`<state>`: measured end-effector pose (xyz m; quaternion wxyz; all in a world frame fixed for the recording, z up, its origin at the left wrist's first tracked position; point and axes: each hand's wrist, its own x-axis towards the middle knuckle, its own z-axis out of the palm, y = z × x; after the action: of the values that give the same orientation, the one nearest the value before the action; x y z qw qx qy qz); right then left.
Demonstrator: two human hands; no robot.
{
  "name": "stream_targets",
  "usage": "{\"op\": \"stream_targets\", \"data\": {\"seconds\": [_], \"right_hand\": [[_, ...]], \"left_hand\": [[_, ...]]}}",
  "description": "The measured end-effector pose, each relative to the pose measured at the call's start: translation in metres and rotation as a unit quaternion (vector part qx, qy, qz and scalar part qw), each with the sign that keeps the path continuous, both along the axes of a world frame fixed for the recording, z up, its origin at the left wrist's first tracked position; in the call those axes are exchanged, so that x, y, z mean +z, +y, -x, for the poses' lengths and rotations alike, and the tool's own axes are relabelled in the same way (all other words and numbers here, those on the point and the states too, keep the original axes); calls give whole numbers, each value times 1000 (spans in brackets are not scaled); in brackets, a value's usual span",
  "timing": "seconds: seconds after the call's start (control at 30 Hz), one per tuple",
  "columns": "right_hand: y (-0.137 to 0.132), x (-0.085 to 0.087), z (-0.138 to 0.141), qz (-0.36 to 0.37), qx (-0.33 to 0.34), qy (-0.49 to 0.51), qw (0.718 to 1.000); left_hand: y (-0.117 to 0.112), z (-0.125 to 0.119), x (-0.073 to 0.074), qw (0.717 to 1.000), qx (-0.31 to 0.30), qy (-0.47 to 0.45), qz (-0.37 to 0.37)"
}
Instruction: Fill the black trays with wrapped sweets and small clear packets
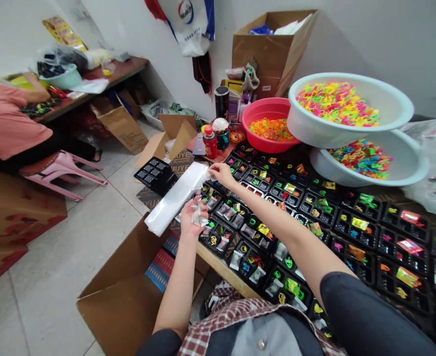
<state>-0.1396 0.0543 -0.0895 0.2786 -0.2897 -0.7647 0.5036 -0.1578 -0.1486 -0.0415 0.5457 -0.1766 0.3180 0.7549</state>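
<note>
My left hand (191,217) is closed on a few small clear plastic packets (198,215), held above the near left corner of the black compartment trays (336,217). My right hand (221,174) reaches forward and pinches the top end of a long stack of clear plastic bags (175,198) lying at the table's left edge. The trays hold small colourful plastic pieces and little packets in many cells.
Two white basins (396,106) and a red basin (257,116) of coloured plastic rings stand at the back. A red-capped bottle (210,142) and jars stand behind the bags. Open cardboard boxes (124,291) sit on the floor left. A person in pink (6,123) sits far left.
</note>
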Motion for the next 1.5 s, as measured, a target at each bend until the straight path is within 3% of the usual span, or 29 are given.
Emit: {"op": "stream_targets", "data": {"seconds": [0.27, 0.47, 0.63, 0.73, 0.8, 0.9, 0.97, 1.03, 1.17, 1.3, 1.4, 1.5], "right_hand": [[8, -13, 4, -46, -7, -90, 995], [17, -20, -37, -119, -22, -112, 986], [7, -17, -61, -186, -15, -203, 961], [-9, -6, -48, -232, -8, -197, 953], [-22, 4, -29, -272, 44, -192, 942], [-38, 16, 1, -333, 141, -238, 901], [-42, 18, 15, -344, 157, -295, 878], [-41, 17, 22, -321, 151, -339, 872], [-33, 8, 26, -266, 155, -336, 890], [-19, 6, 19, -181, 117, -240, 946], [3, 12, -8, -108, 81, -117, 984], [29, 21, -54, -95, 71, -63, 991]], "left_hand": [[-20, 12, -13, 999, 37, -17, -2], [-36, 21, -17, 998, 52, -22, -6], [-47, 27, -19, 997, 70, -32, -12], [-51, 28, -20, 996, 78, -35, -9], [-53, 27, -21, 996, 79, -36, -4], [-56, 26, -22, 996, 75, -38, 0], [-58, 26, -21, 997, 75, -35, -1], [-59, 26, -21, 996, 81, -32, 1], [-59, 27, -22, 995, 91, -39, 10], [-56, 27, -21, 996, 84, -34, 1], [-55, 27, -18, 996, 82, -32, 13], [-54, 25, -13, 995, 84, -29, 45]]}}
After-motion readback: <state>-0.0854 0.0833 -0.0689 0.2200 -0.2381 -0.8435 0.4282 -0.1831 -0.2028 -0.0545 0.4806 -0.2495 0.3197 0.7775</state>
